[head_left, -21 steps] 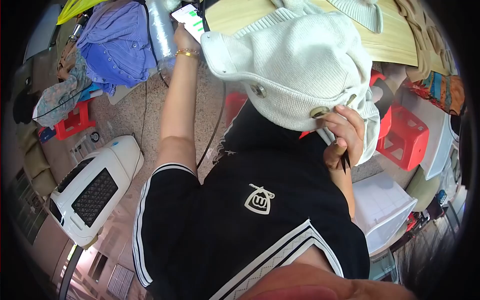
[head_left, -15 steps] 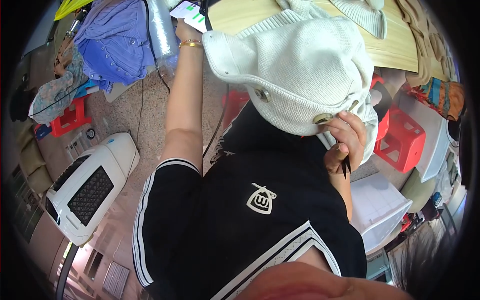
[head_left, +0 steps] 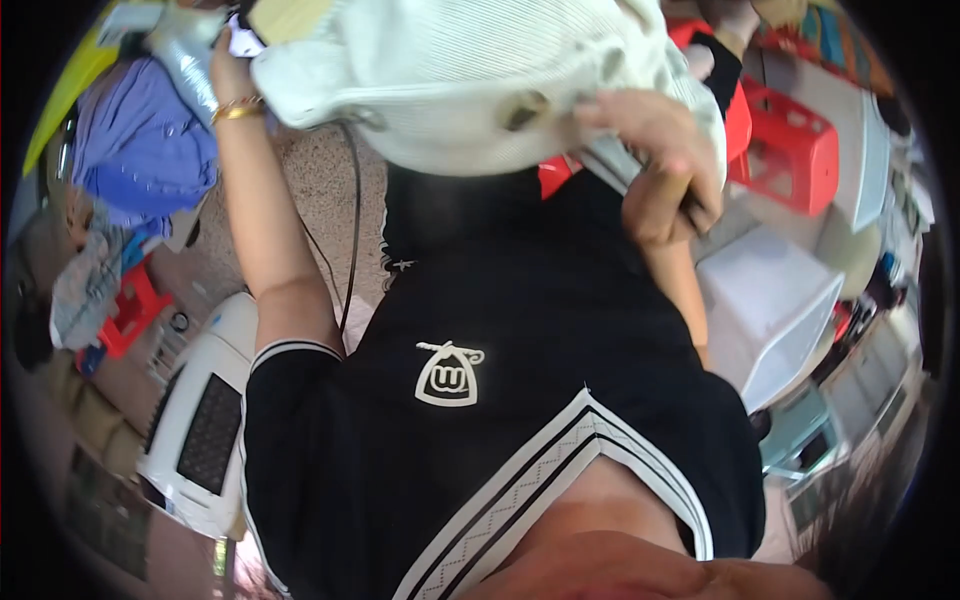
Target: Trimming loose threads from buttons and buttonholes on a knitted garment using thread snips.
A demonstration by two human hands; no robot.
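A cream knitted garment with large round buttons lies bunched at the top middle, hanging over the near side of the table. My left hand, with bracelets at the wrist, reaches far forward beside the garment's left end. A lit phone shows partly next to it; its fingers are too hidden to read. At the garment's right side is my right hand, smeared by motion, its fingertips near a button. A small dark pointed tool shows at the lower edge of this hand, gripped in the curled fingers.
Purple clothing and a clear plastic roll lie at the left. A white machine with a dark grille stands on the floor there. Red stools and a white bin are on the right. A black cable hangs by my left arm.
The view has shifted, so the garment sits higher and further left. My right hand has blurred and its fingers have come away from the button they were touching. The phone is now mostly hidden.
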